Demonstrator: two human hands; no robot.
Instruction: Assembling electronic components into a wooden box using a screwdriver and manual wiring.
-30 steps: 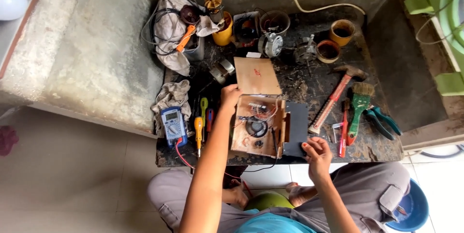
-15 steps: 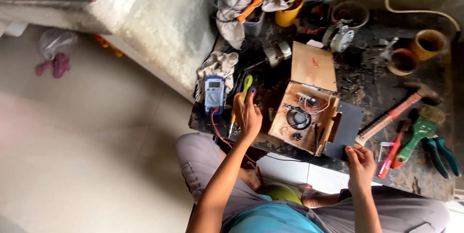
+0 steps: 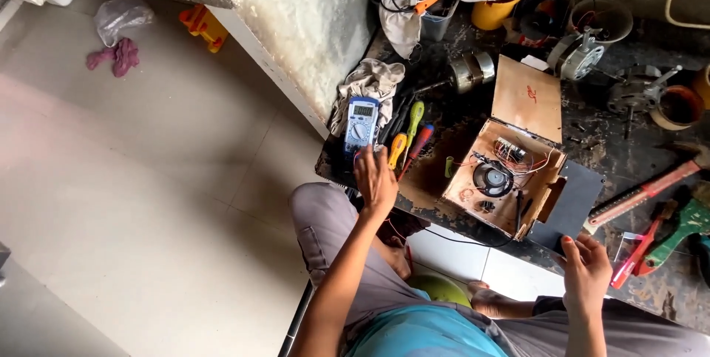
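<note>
Our left hand [image 3: 376, 178], fingers spread, touches the multimeter [image 3: 359, 125] beside screwdrivers [image 3: 408, 139]. Our right hand [image 3: 586, 268] rests open, empty, near the open box [image 3: 504, 179] holding a speaker [image 3: 492, 178] and wires [image 3: 510, 155].

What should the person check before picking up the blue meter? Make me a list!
1. Left hand at the blue multimeter: ok, fingertips at its lower end.
2. Meter gripped: not ok, hand open.
3. Screwdrivers off the meter: ok, they lie beside it.
4. Meter leads untangled: cannot tell.
5. Right hand free: ok, open by the dark panel.
6. Open wooden box apart from the meter: ok.
</note>
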